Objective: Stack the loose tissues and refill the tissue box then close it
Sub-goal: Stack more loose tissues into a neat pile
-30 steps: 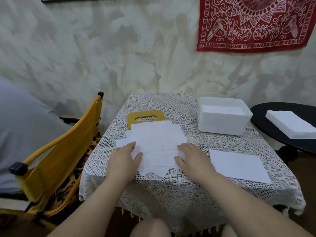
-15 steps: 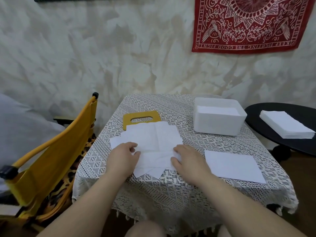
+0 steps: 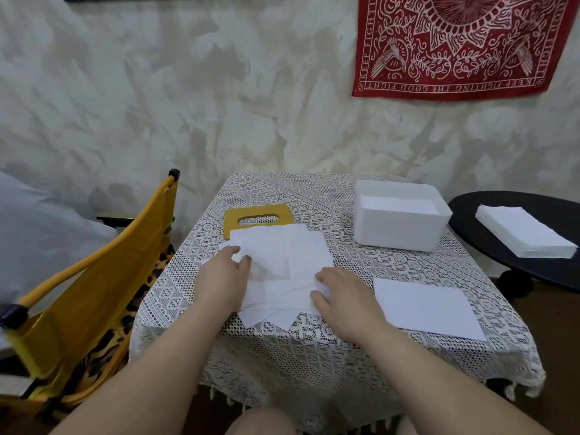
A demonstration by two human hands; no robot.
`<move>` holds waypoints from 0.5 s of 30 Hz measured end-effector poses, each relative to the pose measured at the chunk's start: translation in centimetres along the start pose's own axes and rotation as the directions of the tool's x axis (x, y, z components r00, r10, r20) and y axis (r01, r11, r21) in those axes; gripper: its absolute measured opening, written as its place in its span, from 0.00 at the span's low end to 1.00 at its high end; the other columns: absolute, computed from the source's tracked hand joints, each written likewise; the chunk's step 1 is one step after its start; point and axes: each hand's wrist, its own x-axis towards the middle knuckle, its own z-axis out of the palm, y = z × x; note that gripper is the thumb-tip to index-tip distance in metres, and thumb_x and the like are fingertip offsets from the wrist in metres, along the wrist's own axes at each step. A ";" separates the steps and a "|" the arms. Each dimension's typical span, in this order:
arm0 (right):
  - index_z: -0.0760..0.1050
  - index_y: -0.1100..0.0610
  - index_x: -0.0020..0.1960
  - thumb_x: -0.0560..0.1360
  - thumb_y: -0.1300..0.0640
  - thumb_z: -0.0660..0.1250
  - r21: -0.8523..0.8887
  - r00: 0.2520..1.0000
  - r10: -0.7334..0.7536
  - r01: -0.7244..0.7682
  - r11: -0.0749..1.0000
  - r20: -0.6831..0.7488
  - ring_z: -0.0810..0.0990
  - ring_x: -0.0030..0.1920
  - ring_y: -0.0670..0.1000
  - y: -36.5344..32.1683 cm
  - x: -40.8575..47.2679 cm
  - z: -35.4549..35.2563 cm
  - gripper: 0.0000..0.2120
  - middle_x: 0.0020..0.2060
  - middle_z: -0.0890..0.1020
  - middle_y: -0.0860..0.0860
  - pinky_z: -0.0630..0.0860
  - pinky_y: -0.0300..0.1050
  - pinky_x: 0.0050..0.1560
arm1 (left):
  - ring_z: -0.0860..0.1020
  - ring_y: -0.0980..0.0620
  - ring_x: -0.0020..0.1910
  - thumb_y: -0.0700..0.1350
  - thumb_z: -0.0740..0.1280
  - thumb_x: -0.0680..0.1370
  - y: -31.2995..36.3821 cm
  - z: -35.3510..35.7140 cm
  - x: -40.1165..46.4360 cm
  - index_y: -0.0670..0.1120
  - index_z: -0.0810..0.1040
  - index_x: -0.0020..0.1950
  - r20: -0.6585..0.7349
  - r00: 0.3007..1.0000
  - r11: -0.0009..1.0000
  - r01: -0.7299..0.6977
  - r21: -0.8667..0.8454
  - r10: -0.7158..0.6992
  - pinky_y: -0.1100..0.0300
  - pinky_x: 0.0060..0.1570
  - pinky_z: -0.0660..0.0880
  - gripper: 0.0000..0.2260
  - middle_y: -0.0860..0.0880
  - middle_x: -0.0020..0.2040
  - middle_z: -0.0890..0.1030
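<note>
Loose white tissues (image 3: 285, 265) lie fanned out on the lace-covered table (image 3: 314, 350), overlapping the yellow lid (image 3: 257, 216) with a slot in it. My left hand (image 3: 224, 274) pinches the left edge of the tissues, fingers curled. My right hand (image 3: 340, 293) grips their right edge, the fingertips tucked into the paper. The open white tissue box (image 3: 400, 219) stands at the back right with tissues inside. A neat flat tissue stack (image 3: 426, 309) lies right of my right hand.
A yellow folding chair (image 3: 94, 293) with a leopard-print seat stands left of the table. A black round side table (image 3: 533, 233) on the right carries another stack of white tissues (image 3: 524, 233). The wall is close behind.
Both hands have drawn inward and curled onto the tissue edges, bunching the fanned pile narrower. The camera view has shifted slightly.
</note>
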 end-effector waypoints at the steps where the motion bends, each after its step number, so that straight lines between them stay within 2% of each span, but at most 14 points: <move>1: 0.69 0.53 0.66 0.79 0.49 0.56 0.004 1.000 0.002 -0.002 1.000 0.002 0.69 0.61 0.48 0.0 0.0 0.0 0.18 0.62 0.73 0.47 0.64 0.41 0.60 | 0.79 0.50 0.47 0.51 0.56 0.81 0.2 0.0 -0.2 0.49 0.70 0.68 0.004 1.000 0.992 -0.004 -0.123 0.004 0.56 0.50 0.73 0.17 0.52 0.47 0.82; 3: 0.65 0.54 0.70 0.79 0.49 0.56 0.023 1.000 0.012 -0.012 1.000 0.006 0.67 0.66 0.49 0.1 -0.1 0.0 0.21 0.67 0.70 0.47 0.62 0.41 0.64 | 0.79 0.54 0.41 0.51 0.53 0.82 0.5 0.0 -0.6 0.49 0.69 0.70 -0.011 1.000 0.954 -0.010 -0.299 0.007 0.56 0.48 0.71 0.18 0.51 0.49 0.80; 4: 0.63 0.54 0.72 0.79 0.49 0.56 0.037 1.000 0.023 -0.023 0.999 0.005 0.65 0.68 0.49 0.1 -0.1 0.0 0.23 0.69 0.67 0.48 0.61 0.41 0.66 | 0.78 0.54 0.40 0.52 0.54 0.81 0.5 0.0 -0.7 0.49 0.68 0.70 -0.013 1.000 0.950 -0.017 -0.311 0.014 0.56 0.47 0.69 0.18 0.49 0.49 0.80; 6: 0.59 0.54 0.74 0.79 0.50 0.56 0.072 0.999 0.053 -0.053 0.996 0.002 0.61 0.71 0.49 0.1 -0.1 0.0 0.25 0.72 0.63 0.48 0.58 0.41 0.69 | 0.75 0.53 0.42 0.52 0.61 0.79 0.3 0.1 -0.7 0.49 0.65 0.72 0.002 1.000 0.971 -0.016 -0.240 0.017 0.58 0.45 0.66 0.21 0.51 0.44 0.81; 8: 0.56 0.54 0.75 0.79 0.50 0.56 0.098 0.996 0.084 -0.086 0.991 0.019 0.60 0.72 0.49 0.1 -0.1 -0.1 0.26 0.73 0.62 0.48 0.58 0.43 0.70 | 0.72 0.52 0.42 0.48 0.66 0.77 -0.1 0.3 -0.6 0.49 0.65 0.72 -0.029 0.999 0.989 -0.025 -0.143 0.021 0.59 0.44 0.65 0.24 0.51 0.44 0.79; 11: 0.57 0.53 0.75 0.79 0.49 0.55 0.073 0.996 0.081 -0.084 0.994 0.038 0.65 0.70 0.51 0.0 -0.1 -0.1 0.26 0.72 0.66 0.48 0.62 0.43 0.67 | 0.73 0.51 0.43 0.45 0.67 0.76 -0.4 0.0 -0.3 0.49 0.68 0.70 -0.128 0.992 0.985 -0.003 -0.171 -0.019 0.59 0.44 0.66 0.23 0.51 0.44 0.79; 13: 0.59 0.52 0.75 0.78 0.50 0.55 0.061 0.997 0.066 -0.068 0.996 0.031 0.67 0.68 0.51 0.0 -0.1 -0.1 0.25 0.70 0.68 0.48 0.64 0.43 0.65 | 0.74 0.52 0.43 0.44 0.67 0.76 -0.2 -0.3 -0.3 0.49 0.69 0.69 -0.170 0.984 0.966 0.010 -0.259 -0.056 0.59 0.44 0.66 0.22 0.53 0.43 0.79; 15: 0.59 0.52 0.75 0.78 0.51 0.55 0.067 0.998 0.062 -0.064 0.996 0.028 0.68 0.67 0.51 0.1 -0.1 -0.1 0.25 0.70 0.69 0.47 0.64 0.43 0.65 | 0.75 0.55 0.41 0.44 0.67 0.76 0.2 -0.4 -0.4 0.50 0.71 0.68 -0.187 0.980 0.935 0.001 -0.354 -0.071 0.62 0.40 0.67 0.21 0.54 0.42 0.79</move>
